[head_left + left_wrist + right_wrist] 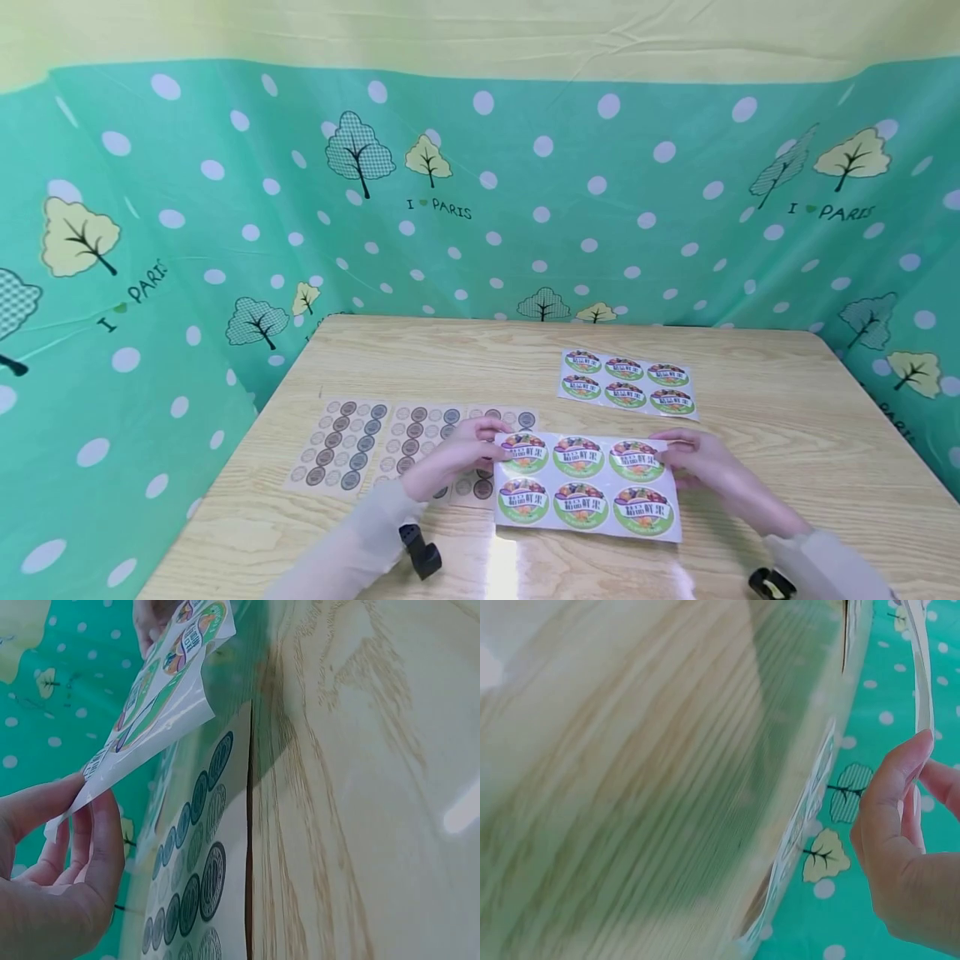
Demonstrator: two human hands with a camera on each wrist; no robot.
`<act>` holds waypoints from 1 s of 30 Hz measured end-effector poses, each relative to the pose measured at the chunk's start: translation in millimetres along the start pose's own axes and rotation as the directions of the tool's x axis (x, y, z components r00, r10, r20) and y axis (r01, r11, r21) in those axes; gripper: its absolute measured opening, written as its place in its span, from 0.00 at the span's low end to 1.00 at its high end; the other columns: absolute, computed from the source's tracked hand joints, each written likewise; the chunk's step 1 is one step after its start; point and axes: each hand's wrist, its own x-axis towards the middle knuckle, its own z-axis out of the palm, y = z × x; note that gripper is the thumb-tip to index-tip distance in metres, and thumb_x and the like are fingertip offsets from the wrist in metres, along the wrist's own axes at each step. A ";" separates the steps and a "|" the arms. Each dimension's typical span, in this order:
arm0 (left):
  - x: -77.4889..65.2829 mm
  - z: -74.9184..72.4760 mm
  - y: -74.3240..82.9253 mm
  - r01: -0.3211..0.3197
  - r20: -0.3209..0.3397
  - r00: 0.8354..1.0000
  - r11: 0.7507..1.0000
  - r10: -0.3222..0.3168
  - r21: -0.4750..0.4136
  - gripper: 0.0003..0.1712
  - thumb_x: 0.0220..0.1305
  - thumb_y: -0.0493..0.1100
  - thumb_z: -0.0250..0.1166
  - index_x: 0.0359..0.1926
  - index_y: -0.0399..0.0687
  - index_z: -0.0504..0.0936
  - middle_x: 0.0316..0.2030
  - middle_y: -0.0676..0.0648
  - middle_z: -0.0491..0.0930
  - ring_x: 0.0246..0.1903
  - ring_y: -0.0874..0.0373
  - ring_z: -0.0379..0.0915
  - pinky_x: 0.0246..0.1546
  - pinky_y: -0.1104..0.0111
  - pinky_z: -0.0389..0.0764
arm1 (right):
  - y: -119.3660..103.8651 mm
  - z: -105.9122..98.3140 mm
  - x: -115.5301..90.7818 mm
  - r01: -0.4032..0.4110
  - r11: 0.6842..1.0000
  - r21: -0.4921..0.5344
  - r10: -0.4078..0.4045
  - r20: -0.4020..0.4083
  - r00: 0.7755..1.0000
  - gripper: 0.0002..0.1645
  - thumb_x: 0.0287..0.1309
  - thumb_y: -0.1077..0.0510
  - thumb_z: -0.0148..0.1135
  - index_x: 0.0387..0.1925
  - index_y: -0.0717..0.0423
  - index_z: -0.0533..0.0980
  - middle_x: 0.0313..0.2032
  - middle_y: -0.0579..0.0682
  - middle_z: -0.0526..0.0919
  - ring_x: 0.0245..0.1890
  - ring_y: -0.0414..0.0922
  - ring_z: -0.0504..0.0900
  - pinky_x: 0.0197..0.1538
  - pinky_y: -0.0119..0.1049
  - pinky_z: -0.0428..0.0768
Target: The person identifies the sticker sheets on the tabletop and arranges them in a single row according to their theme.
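Both hands hold a white sheet of round fruit stickers [606,471] above the table, one at each end. At its left edge, my left hand [462,455] pinches the sheet between thumb and fingers; the left wrist view shows that hand [67,862] gripping a corner, with the sheet bending away. My right hand [701,462] pinches the opposite edge, and in the right wrist view the hand [911,825] has thumb and fingertips on the sheet, seen nearly edge-on. Below the left forearm lie sheets of small round brown and pale stickers [337,446], partly covered by the arm and the held sheet.
A second sheet of fruit stickers [628,383] lies flat farther back on the wooden table [787,400]. Behind and beside the table hangs a green dotted cloth [450,250] with tree prints. Black straps [420,552] sit at the wrists.
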 end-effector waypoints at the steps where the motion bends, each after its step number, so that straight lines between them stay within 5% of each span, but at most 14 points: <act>1: 1.5 1.5 -0.4 0.001 0.003 1.000 1.000 -0.001 -0.001 0.22 0.46 0.29 0.62 0.47 0.34 0.71 0.34 0.44 0.79 0.30 0.56 0.77 0.32 0.66 0.80 | 0.4 -2.0 -0.1 -0.001 1.000 0.000 0.001 -0.001 1.000 0.31 0.47 0.64 0.60 0.53 0.72 0.63 0.35 0.55 0.81 0.32 0.44 0.79 0.34 0.38 0.80; 30: 36.8 48.7 3.9 -0.004 -0.097 0.995 1.000 0.003 -0.008 0.19 0.44 0.27 0.63 0.42 0.37 0.76 0.30 0.45 0.80 0.26 0.56 0.77 0.24 0.69 0.80 | 14.3 -46.2 3.6 -0.043 0.999 -0.010 0.043 -0.030 0.999 0.32 0.49 0.62 0.60 0.54 0.73 0.62 0.34 0.51 0.81 0.32 0.42 0.78 0.36 0.38 0.80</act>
